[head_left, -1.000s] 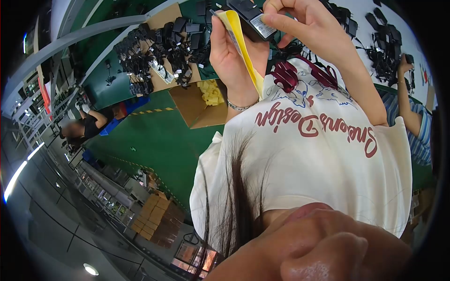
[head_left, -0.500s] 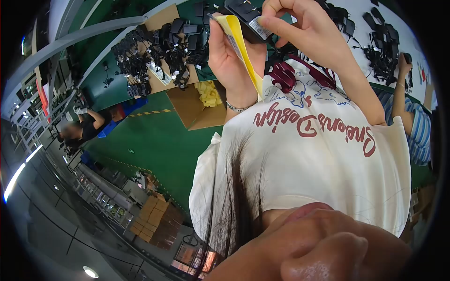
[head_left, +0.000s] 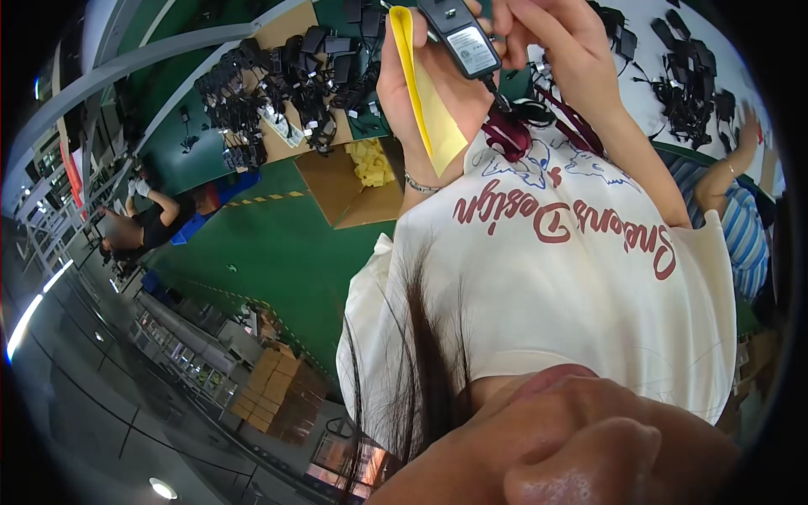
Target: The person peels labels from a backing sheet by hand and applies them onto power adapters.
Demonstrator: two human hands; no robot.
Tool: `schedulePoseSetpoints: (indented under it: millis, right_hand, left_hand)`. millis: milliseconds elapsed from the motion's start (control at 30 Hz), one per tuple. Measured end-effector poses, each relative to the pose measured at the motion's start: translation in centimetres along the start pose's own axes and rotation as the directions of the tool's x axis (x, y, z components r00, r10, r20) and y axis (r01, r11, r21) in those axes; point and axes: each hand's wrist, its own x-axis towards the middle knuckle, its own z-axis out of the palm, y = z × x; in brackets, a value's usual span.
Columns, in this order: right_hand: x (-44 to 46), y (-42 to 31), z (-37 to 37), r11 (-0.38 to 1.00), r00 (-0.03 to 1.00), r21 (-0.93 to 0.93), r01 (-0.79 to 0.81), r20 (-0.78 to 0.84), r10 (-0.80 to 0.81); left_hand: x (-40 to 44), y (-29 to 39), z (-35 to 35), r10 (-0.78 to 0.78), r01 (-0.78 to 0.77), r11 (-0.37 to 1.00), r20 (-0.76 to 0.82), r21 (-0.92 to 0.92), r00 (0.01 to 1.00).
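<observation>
Head view: the left hand is clamped on a black adapter, the fingers behind its body, and also holds a folded yellow sheet that hangs along the palm toward the wrist. The adapter lies at the top of this grip, tilted, with its printed white label facing the camera and its black cable leaving the lower end. Just to the right of the grip is the right hand, its fingers bent and its tips close beside the adapter's edge; whether they touch it, or close on anything, cannot be told. Below the grip, a bracelet circles the left wrist. To the left of the grip, a pile of black adapters with cables covers much of a cardboard sheet on a green table. Below and left of the grip stands an open cardboard box containing crumpled yellow pieces. Well to the right of the grip, a second pile of black adapters rests on a white tabletop, with a co-worker's hand near it.
</observation>
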Motion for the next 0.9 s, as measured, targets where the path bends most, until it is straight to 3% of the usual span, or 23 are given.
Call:
schedulePoseSetpoints:
  millis: [33,100,233,333,367,433,467,500,533,567,633,733,800,833,900]
  right_hand:
    - [-0.2,1.3,-0.9,0.962,0.97,-0.148,0.23,0.117,-0.214]
    - [0.1,2.5,-1.7,0.85,0.883,-0.265,0.456,0.252,-0.396]
    - [0.4,3.5,-3.2,0.667,0.705,-0.258,0.699,0.405,-0.583]
    - [-0.9,7.2,-5.1,0.918,0.905,-0.007,0.397,0.174,-0.389]
    - [-1.0,7.5,-4.9,0.915,0.904,-0.021,0.403,0.169,-0.394]
    - [-1.1,7.8,-3.7,0.816,0.897,-0.4,0.417,0.039,-0.44]
    - [-1.4,8.3,-3.8,0.727,0.88,-0.574,0.376,-0.023,-0.474]
    - [-1.6,9.5,-4.6,0.717,0.876,-0.593,0.366,-0.04,-0.48]
    - [-1.2,11.0,-6.2,0.713,0.911,-0.652,0.258,-0.083,-0.405]
    - [-0.8,12.4,-8.1,0.698,0.935,-0.7,0.149,-0.13,-0.33]
    - [-0.1,15.2,-12.7,0.861,0.944,-0.473,-0.185,-0.329,0.023]
    - [1.0,19.8,-20.9,0.815,0.894,-0.554,-0.168,-0.435,-0.111]
    - [1.8,22.8,-25.8,0.679,0.79,-0.656,-0.33,-0.586,-0.183]
    - [1.6,23.6,-27.3,0.675,0.795,-0.661,-0.329,-0.579,-0.179]
    - [1.7,24.6,-28.7,0.523,0.749,-0.793,-0.311,-0.544,-0.378]
  left_hand:
    - [0.1,0.0,-0.1,-0.004,0.004,1.0,0.001,-0.001,1.0]
    - [0.2,-0.1,-0.3,-0.013,0.013,1.0,0.008,-0.006,1.0]
    - [0.5,-0.7,-0.4,-0.032,0.033,0.999,0.021,-0.005,0.999]
    - [0.8,-1.3,-1.1,-0.03,0.03,1.0,0.033,0.004,0.999]
    - [1.1,-1.4,-1.5,-0.048,0.048,0.998,0.02,0.031,0.999]
    - [1.8,-2.5,-2.8,-0.086,0.085,0.995,0.026,0.043,0.996]
    - [2.4,-3.4,-3.9,-0.104,0.111,0.988,-0.073,0.109,0.992]
    - [2.7,-4.0,-5.1,-0.117,0.147,0.974,-0.172,0.173,0.978]
    - [3.0,-4.8,-6.2,-0.118,0.185,0.953,-0.268,0.239,0.956]
    - [3.4,-5.6,-7.4,-0.136,0.196,0.953,-0.252,0.231,0.958]
    - [3.4,-6.6,-9.5,-0.049,0.179,0.843,-0.259,0.507,0.965]
    - [2.8,-5.9,-11.2,-0.046,0.199,0.78,-0.262,0.593,0.964]
    - [2.4,-5.1,-11.4,-0.036,0.212,0.745,-0.278,0.633,0.96]
    - [2.3,-4.7,-11.2,-0.057,0.24,0.748,-0.302,0.618,0.952]
    - [1.9,-4.0,-10.9,-0.085,0.291,0.755,-0.352,0.588,0.932]
